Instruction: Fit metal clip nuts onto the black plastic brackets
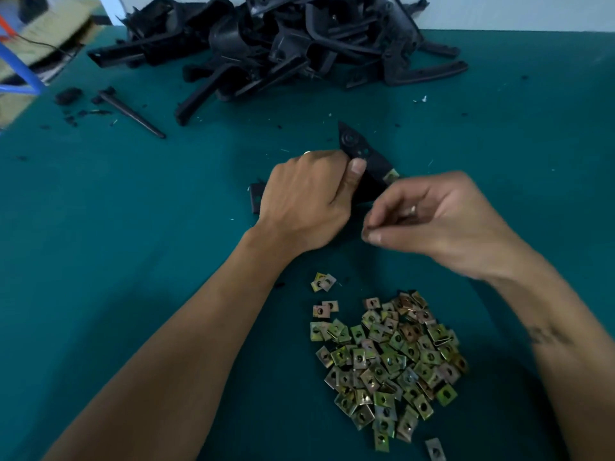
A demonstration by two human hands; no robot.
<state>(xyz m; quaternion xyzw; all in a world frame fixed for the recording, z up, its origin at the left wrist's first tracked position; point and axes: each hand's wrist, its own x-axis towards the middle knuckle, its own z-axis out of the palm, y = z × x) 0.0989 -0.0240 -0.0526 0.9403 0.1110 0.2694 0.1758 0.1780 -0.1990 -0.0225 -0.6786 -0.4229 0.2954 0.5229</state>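
My left hand (307, 197) grips a black plastic bracket (361, 154) at the middle of the green table, thumb pressed on its face. One metal clip nut (391, 176) sits on the bracket's right tip. My right hand (442, 224) hovers just right of and below it, fingers curled with thumb and fingertips together; whether it pinches a clip nut is hidden. A heap of several loose yellowish clip nuts (389, 364) lies near me, between my forearms.
A big pile of black plastic brackets (276, 44) fills the far middle of the green table (100, 244). A black spike-shaped piece (133, 114) and black scraps lie at the far left. A cardboard box (43, 31) and blue frame stand beyond the left edge.
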